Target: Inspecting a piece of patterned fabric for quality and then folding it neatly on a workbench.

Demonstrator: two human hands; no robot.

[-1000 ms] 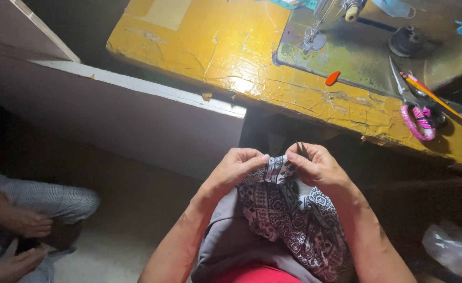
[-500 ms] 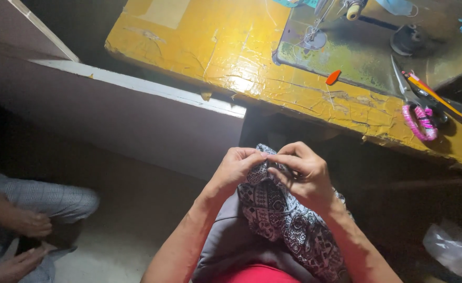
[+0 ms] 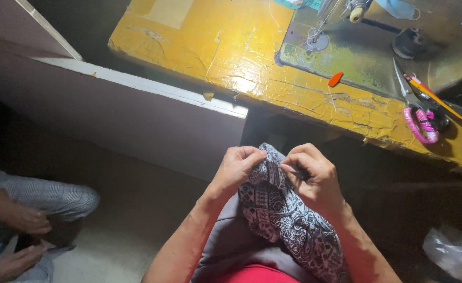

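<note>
Both the left hand (image 3: 237, 166) and right hand (image 3: 315, 175) are pinching a crumpled black-and-white patterned cloth (image 3: 286, 220), fingers clenched on its top edge, below the yellow tabletop (image 3: 215, 47).

left hand (image 3: 237, 166) and right hand (image 3: 312, 175) drawn closer, patterned cloth (image 3: 283, 215) bunched tighter

L hand (image 3: 237, 166) & R hand (image 3: 315, 175) both fisted, knuckles close.
</note>
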